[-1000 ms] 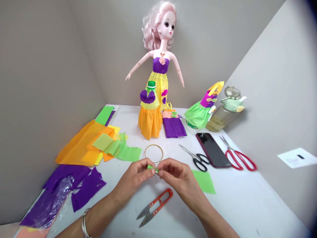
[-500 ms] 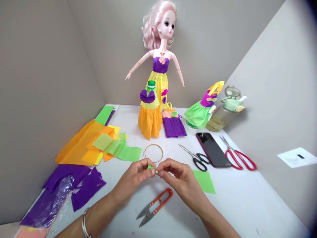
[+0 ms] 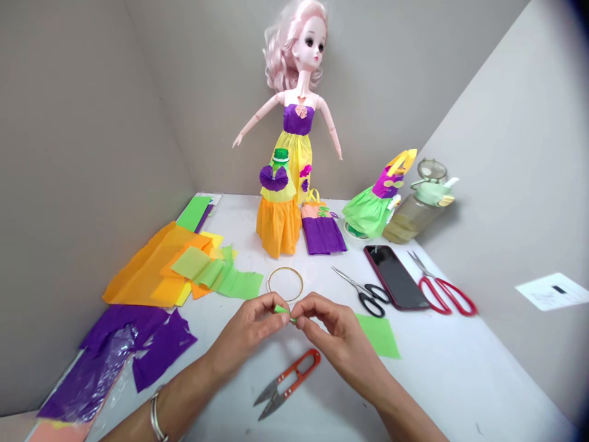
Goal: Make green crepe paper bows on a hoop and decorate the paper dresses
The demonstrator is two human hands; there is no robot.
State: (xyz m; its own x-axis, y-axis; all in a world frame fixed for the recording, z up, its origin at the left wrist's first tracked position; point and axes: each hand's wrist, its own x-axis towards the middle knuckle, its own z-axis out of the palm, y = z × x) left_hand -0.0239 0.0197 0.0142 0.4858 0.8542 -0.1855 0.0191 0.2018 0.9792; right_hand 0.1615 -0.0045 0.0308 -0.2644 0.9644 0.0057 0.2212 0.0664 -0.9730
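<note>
Between my fingertips is a small piece of green crepe paper (image 3: 281, 309), mostly covered by the fingers. My left hand (image 3: 252, 326) pinches it from the left. My right hand (image 3: 324, 326) pinches at its right end, the two sets of fingertips almost meeting. On the table below them lie orange thread snips (image 3: 294, 376), blades toward the lower left. A gold bangle (image 3: 286, 284) rests just beyond the fingers. Right of my right hand lies a flat green paper piece (image 3: 380, 336), partly hidden by that hand.
A doll (image 3: 298, 120) stands at the back behind an orange-skirted bottle (image 3: 278, 224). Black scissors (image 3: 368, 293), a phone (image 3: 396, 278) and red scissors (image 3: 446, 294) lie to the right. Orange sheets (image 3: 142, 270) and purple sheets (image 3: 161, 356) lie left. A jug (image 3: 409, 215) stands back right.
A little more of the green paper shows between my fingertips, and its visible end is turned slightly. Both hands stay in nearly the same place; nothing on the table has moved.
</note>
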